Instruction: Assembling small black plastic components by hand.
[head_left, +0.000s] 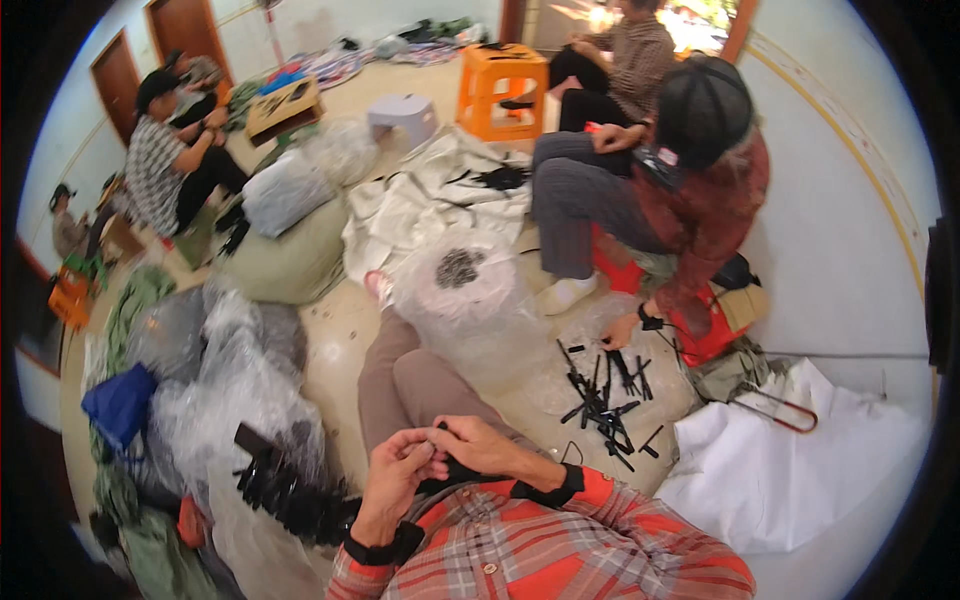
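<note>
My left hand [402, 468] and my right hand [487, 446] meet over my lap, fingertips pinched together. A small black piece [443, 425] shows at the fingertips of my right hand; its kind is too small to make out. My left fingers are closed close beside it, and what they hold is hidden. To my right, black strip-like parts [603, 405] lie scattered on a plastic-covered sack. Beyond my knees stands a clear plastic bag [470, 300] with a pile of small dark pieces [458, 268] on top. A bundle of shiny black pieces [290, 490] lies at my left.
At right, a seated co-worker [700, 200] reaches a hand [622, 330] to the black parts. White sheeting [790, 460] lies nearby. Plastic bags [240, 370] and a green sack [285, 250] fill the left. Farther off stand an orange stool [500, 95] and other seated people.
</note>
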